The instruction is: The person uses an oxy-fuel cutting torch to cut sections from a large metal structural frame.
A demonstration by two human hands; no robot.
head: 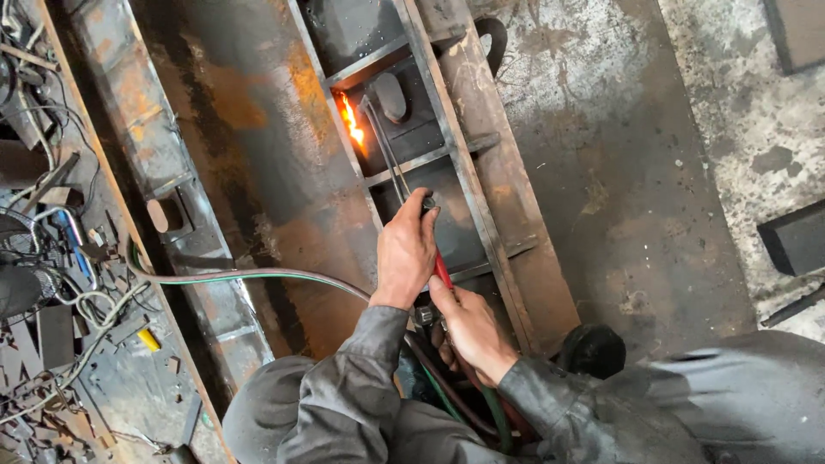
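I hold a gas cutting torch (391, 159) with both hands. My left hand (406, 251) grips it further forward, where the thin metal tubes meet the body. My right hand (470, 333) holds the red handle (443, 273) behind it. The tubes run up to the tip, where an orange flame (350, 120) burns against the edge of a rusty steel beam (258, 129). The tip sits inside a framed section with cross ribs (430, 155). Both sleeves are grey.
Green and dark hoses (249, 275) loop from the torch handle across the beam to the left. Scrap metal, cables and tools (51, 283) lie at the left. Stained concrete floor (644, 155) is at the right, with dark blocks (795, 236) on it.
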